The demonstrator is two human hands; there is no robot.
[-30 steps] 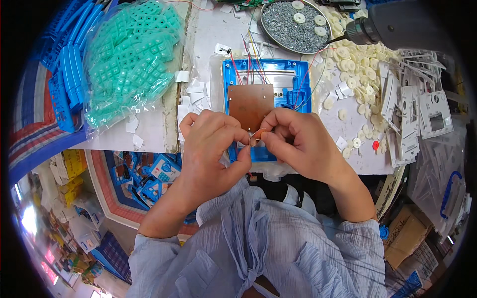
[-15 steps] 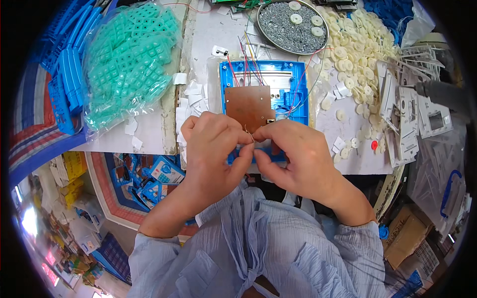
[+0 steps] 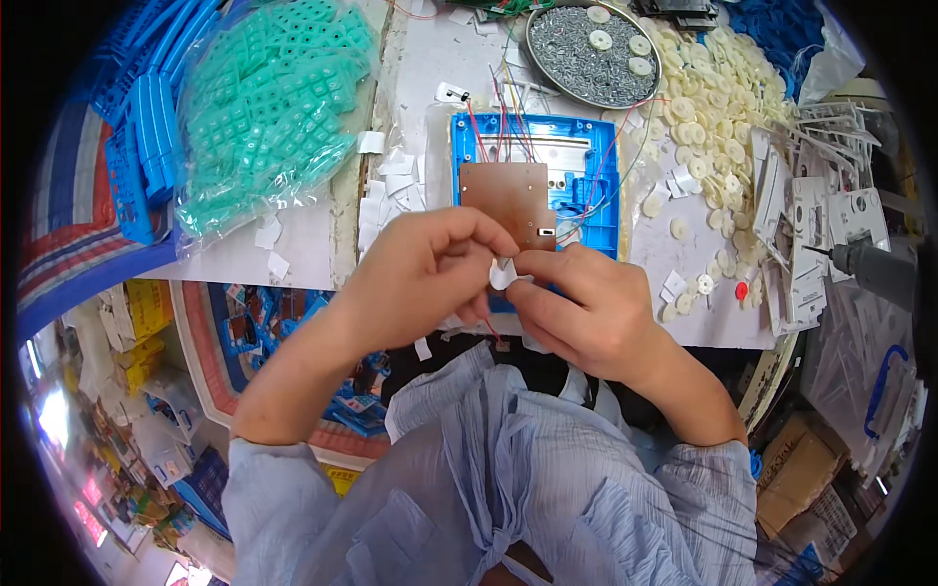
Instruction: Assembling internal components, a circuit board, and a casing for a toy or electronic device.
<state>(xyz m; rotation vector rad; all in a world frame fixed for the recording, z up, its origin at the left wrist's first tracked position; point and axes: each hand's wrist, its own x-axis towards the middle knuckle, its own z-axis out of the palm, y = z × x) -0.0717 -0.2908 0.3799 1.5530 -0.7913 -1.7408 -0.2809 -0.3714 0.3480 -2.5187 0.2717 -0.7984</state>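
Slip of white material [image 3: 502, 276] held over near edge of blue casing [image 3: 608, 186]. My right grip [image 3: 591, 311] pinches its side; my left grip [image 3: 418, 272] meets its top, closure there cannot tell. Two-sided hold probably steadies it. Casing cradles brown board [image 3: 503, 200]. Round dish [image 3: 659, 76]: screws [image 3: 572, 63], pale discs [image 3: 600, 39]. Clear bag [image 3: 198, 225]: green pads [image 3: 283, 107].

White worktable [image 3: 311, 252], worn seam [image 3: 344, 254]; bright light [image 3: 55, 420] far left, pink glow [image 3: 90, 523] below.

A clear bag [image 3: 332, 168] holds green pads [image 3: 274, 107]. Right of it, a round dish [image 3: 612, 105] holds small screws [image 3: 576, 61], with cream discs [image 3: 723, 98] heaped beside. A cardboard box [image 3: 796, 474] sits at lower right.
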